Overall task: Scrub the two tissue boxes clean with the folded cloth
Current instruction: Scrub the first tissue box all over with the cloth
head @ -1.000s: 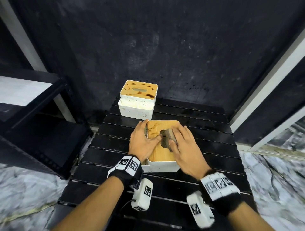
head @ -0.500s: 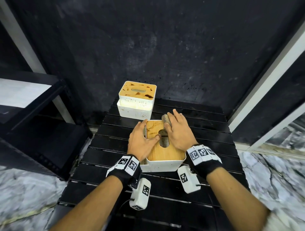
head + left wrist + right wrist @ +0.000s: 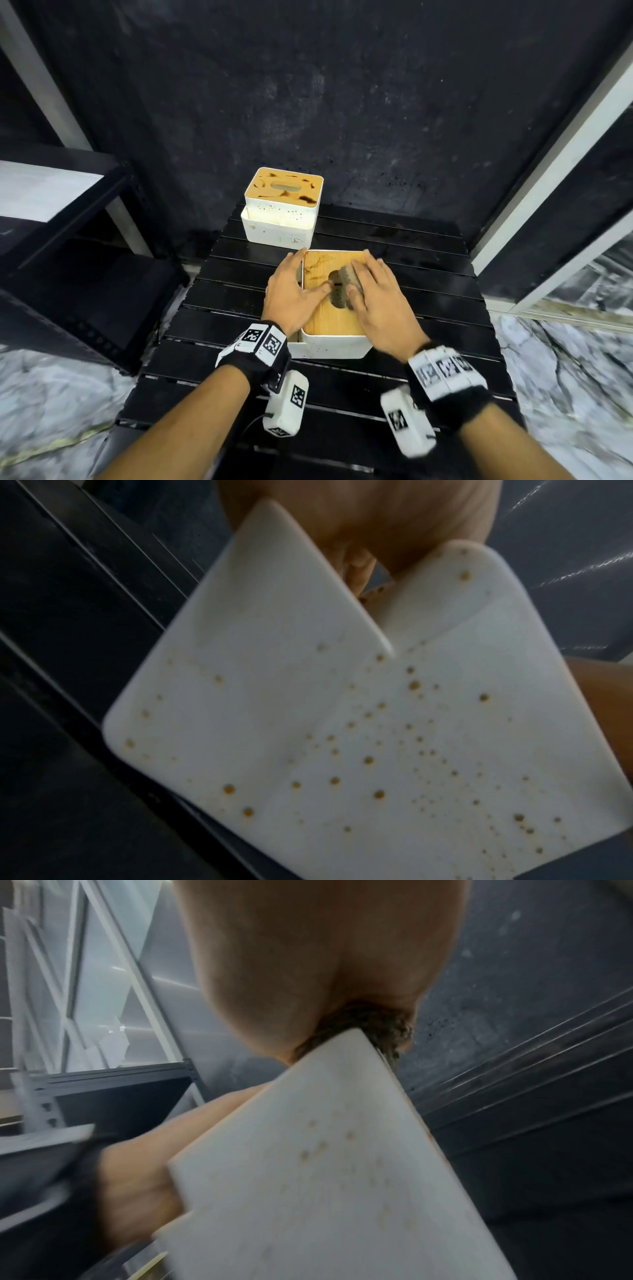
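Observation:
The near tissue box [image 3: 330, 344] is white with a wooden lid and stands mid-table. My left hand [image 3: 291, 291] lies along its left edge with straight fingers, thumb on the lid. My right hand [image 3: 373, 294] presses the grey folded cloth [image 3: 347, 278] onto the lid beside the slot, thumb tucked against the cloth. The far tissue box [image 3: 282, 205] stands behind, its lid smeared with dark brown stains. In the left wrist view the near box's white side [image 3: 342, 723] is speckled with brown spots. The right wrist view shows the cloth [image 3: 383, 1031] squeezed between palm and box [image 3: 325, 1191].
Both boxes stand on a black slatted table [image 3: 428, 308] against a dark wall. A black shelf unit [image 3: 68, 192] is at the left. A white frame [image 3: 548, 171] runs up the right side. Marble floor [image 3: 51, 394] lies around the table.
My right hand pushed the cloth to the lid's far edge, then drew it back to the middle beside the slot. The left hand stayed on the box's left edge.

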The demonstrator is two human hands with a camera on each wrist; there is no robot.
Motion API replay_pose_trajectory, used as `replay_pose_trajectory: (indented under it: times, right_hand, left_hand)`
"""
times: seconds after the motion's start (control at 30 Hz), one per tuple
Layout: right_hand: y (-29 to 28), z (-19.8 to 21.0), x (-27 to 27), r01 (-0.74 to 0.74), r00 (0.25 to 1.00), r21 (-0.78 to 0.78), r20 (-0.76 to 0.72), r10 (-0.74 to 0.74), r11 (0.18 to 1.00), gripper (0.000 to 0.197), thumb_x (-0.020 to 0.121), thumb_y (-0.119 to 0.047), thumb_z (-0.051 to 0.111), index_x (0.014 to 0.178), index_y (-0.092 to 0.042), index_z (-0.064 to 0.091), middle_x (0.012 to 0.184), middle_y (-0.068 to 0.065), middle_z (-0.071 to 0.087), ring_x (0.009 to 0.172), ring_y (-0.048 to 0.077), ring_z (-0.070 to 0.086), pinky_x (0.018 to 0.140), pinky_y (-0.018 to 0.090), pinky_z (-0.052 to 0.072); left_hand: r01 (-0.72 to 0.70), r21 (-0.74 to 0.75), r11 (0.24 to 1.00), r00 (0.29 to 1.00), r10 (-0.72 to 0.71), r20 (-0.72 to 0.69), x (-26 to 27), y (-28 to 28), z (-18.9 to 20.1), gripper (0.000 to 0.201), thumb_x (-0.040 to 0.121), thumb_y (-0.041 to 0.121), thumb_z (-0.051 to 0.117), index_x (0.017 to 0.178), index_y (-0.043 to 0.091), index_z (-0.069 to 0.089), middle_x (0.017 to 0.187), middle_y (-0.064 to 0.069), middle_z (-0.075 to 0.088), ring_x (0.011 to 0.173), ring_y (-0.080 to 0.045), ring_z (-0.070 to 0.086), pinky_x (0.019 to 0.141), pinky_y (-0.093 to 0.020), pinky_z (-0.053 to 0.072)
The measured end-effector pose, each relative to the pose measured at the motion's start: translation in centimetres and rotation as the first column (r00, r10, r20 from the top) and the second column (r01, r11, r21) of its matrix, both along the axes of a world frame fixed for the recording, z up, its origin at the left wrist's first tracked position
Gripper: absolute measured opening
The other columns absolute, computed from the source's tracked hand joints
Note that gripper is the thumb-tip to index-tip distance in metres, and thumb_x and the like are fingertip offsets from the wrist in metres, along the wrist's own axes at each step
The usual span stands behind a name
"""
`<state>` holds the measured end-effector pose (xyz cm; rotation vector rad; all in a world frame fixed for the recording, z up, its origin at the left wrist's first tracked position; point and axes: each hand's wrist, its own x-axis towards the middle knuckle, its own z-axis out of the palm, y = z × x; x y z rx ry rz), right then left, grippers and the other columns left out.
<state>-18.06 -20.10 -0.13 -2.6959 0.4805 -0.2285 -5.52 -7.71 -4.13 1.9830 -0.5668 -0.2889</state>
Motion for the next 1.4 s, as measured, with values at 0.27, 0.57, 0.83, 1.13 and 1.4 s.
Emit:
replay_pose_trajectory:
  times: [0.27,0.57,0.83,1.13,1.4]
  right_hand:
    - [-4.1,1.0,5.0,-0.021,0.995,0.076,-0.096,0.028,0.997,0.052,0.098,-0.038,0.041,0.143,-0.014,0.033,0.147,0.008,0.034,0.132,0.028,0.034,0.111,0.036,0.026]
    - [-0.1,-0.3,3.0,0.353,0.927,0.111,0.093,-0.363,0.929,0.046,0.098,-0.036,0.039,0.137,-0.012,0.038,0.137,0.015,0.038,0.119,0.033,0.039,0.099,0.038,0.031]
    - [3.4,-1.0,-0.9,0.327,0.914,0.110,0.217,-0.343,0.939,0.052,0.096,-0.036,0.044,0.140,-0.011,0.033,0.143,0.012,0.039,0.125,0.030,0.039,0.104,0.037,0.032]
    - [2.6,-0.5,-4.9,-0.012,0.998,-0.164,0.051,0.021,0.986,0.054,0.100,-0.039,0.015,0.145,-0.015,0.030,0.156,0.003,0.021,0.146,0.018,0.005,0.120,0.033,0.000]
    - [-1.7,-1.4,2.6,-0.020,0.997,-0.159,-0.071,0.009,0.987,0.074,0.091,-0.053,-0.002,0.146,-0.016,0.030,0.153,0.006,0.030,0.146,0.025,0.012,0.118,0.044,0.017]
  left_hand:
    - [0.176,0.145,0.974,0.984,-0.177,-0.008,2.4,0.6,2.0,0.083,0.084,0.040,0.078,0.154,0.024,0.036,0.154,-0.002,0.045,0.142,-0.020,0.040,0.121,-0.040,0.030]
    - [-0.109,0.066,0.992,0.994,0.108,0.015,-2.2,4.2,2.8,0.089,0.085,0.049,0.073,0.158,0.028,0.026,0.166,0.009,0.021,0.152,-0.015,0.021,0.123,-0.044,0.024]
    - [-0.288,-0.085,0.954,0.926,0.255,-0.277,-5.9,3.2,0.7,0.097,0.083,0.040,0.078,0.158,0.025,0.018,0.165,-0.001,0.015,0.145,-0.022,0.033,0.115,-0.036,0.032]
    - [0.052,0.042,0.998,0.982,-0.043,-0.182,-0.7,2.8,1.5,0.073,0.089,0.029,0.075,0.150,0.025,0.036,0.144,-0.003,0.050,0.130,-0.021,0.050,0.114,-0.042,0.039]
    - [0.135,0.057,0.989,0.986,-0.128,-0.112,0.3,2.6,1.2,0.059,0.090,0.023,0.073,0.141,0.019,0.044,0.136,-0.004,0.051,0.122,-0.018,0.053,0.107,-0.035,0.044]
